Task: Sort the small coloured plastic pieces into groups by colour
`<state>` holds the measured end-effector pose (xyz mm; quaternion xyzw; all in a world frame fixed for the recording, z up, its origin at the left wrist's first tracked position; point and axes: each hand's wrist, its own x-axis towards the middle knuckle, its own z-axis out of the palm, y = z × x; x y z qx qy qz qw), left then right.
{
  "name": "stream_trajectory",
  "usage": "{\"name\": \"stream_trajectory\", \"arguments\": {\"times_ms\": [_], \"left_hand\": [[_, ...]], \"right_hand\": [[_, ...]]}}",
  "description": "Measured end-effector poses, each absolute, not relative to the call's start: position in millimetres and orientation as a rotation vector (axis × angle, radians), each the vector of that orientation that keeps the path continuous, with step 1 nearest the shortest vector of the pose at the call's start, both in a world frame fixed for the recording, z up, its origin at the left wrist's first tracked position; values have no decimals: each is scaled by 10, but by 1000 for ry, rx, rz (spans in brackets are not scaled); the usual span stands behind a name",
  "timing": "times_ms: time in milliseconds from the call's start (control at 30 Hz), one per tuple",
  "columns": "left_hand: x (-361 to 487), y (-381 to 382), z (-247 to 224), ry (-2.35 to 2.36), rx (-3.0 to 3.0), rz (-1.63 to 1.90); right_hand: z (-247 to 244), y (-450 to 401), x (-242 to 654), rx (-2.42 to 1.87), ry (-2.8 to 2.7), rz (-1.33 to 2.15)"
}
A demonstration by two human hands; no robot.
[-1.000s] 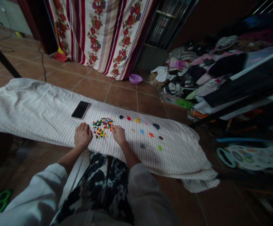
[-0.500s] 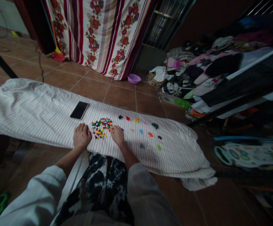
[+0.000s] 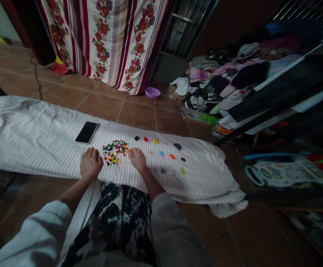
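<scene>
A mixed pile of small coloured pieces (image 3: pixel 114 151) lies on the striped cloth (image 3: pixel 50 148) in front of me. My left hand (image 3: pixel 90 163) rests on the cloth at the pile's left side, fingers curled; whether it holds anything is hidden. My right hand (image 3: pixel 137 158) is at the pile's right edge with thumb and fingers pinched together; what is between them is too small to make out. To its right, small single-colour heaps lie apart, among them black (image 3: pixel 137 138), red (image 3: pixel 145 139), yellow (image 3: pixel 156 141), blue (image 3: pixel 161 153), orange (image 3: pixel 172 157) and green (image 3: pixel 183 171).
A dark-screened phone (image 3: pixel 87 132) lies on the cloth behind my left hand. On the tiled floor beyond stand a purple bowl (image 3: pixel 152 92) and a red broom head (image 3: pixel 59 68) by a flowered curtain (image 3: pixel 102 40). Clothes (image 3: pixel 228 79) are heaped at the right.
The whole view has shifted, so the cloth and floor things appear further left. My right hand has drawn slightly away from the pile, fingers still pinched. My left hand stays beside the pile.
</scene>
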<state>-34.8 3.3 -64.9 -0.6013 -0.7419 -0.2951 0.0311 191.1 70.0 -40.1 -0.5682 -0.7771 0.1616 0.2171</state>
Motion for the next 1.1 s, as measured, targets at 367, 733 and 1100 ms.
{"name": "stream_trajectory", "arguments": {"times_ms": [367,733,1100], "left_hand": [[-341,29,-619,-2304,-1854,-904],[-336,36,-630,-2289,-1833,-859],[-351,47,-665,-2239,-1817,-784]], "right_hand": [[-422,1005,2459,-1635,-1930,356],[-446,1445,3054,-1840,-1765,300],[-392,1580,3180,-2011,-1863,348]]}}
